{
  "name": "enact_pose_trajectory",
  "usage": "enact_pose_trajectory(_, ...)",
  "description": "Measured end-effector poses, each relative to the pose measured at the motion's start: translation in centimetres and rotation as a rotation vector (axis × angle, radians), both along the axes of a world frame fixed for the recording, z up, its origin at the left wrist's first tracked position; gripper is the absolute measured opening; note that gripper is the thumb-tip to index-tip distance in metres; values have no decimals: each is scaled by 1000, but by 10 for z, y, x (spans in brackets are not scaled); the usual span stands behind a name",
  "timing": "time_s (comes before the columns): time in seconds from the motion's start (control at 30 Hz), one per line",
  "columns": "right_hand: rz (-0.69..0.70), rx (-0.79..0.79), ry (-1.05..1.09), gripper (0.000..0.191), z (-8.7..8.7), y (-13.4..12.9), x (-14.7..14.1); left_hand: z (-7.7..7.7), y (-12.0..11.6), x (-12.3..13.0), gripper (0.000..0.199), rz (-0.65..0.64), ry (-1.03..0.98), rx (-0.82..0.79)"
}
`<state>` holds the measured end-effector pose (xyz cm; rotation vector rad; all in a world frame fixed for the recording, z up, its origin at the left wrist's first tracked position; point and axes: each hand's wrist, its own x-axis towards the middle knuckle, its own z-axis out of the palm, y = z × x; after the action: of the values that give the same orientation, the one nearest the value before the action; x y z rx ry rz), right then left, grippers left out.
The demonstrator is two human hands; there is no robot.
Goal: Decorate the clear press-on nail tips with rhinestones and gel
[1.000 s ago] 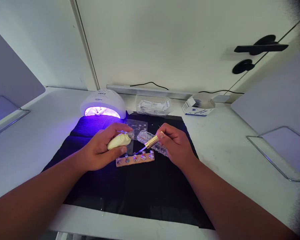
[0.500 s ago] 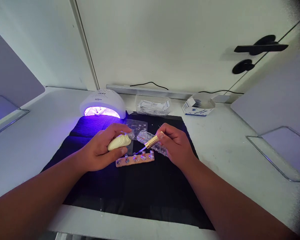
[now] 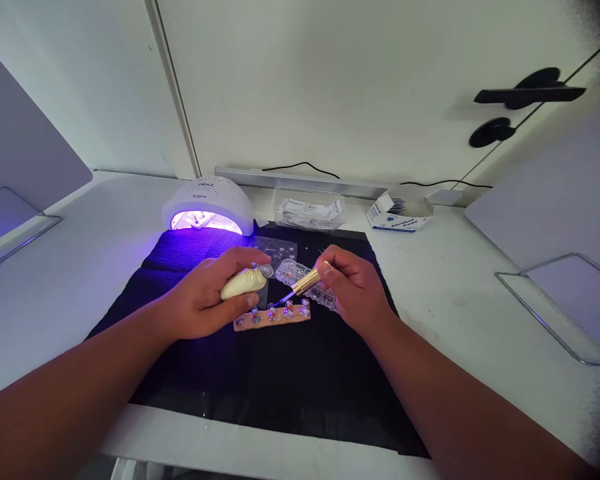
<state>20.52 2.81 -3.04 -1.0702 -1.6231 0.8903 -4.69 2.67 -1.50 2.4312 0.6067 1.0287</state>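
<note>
My left hand (image 3: 207, 293) is closed around a cream, ridged bottle (image 3: 243, 283), tilted with its neck toward the right. Between the fingertips of my right hand (image 3: 350, 283) is a gold-handled brush (image 3: 307, 282), its tip pointing down and left. The tip is at or just over the middle piece on a wooden strip (image 3: 280, 322); whether it touches is too small to tell. Several small shiny decorated pieces stand in a row along the strip. Partly behind the brush and my right fingers lies a clear compartment case (image 3: 293, 270) of small gems.
A lit white lamp (image 3: 207, 200) glows purple at the back left. Behind the black cloth (image 3: 260, 387) stand a clear tray of packets (image 3: 309, 212) and a box of alcohol pads (image 3: 400, 212). A clear sheet (image 3: 280, 249) lies beyond my left hand. Wire stands flank the table.
The whole view has shifted slightly. Both hands keep their holds on the bottle and the brush, and the brush tip stays by the middle piece.
</note>
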Motion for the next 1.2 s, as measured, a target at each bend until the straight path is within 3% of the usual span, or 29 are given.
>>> enact_pose_trajectory(1.2, -17, -9, -8, 21, 1, -1, 0, -2, 1, -1, 37, 2, 5, 20)
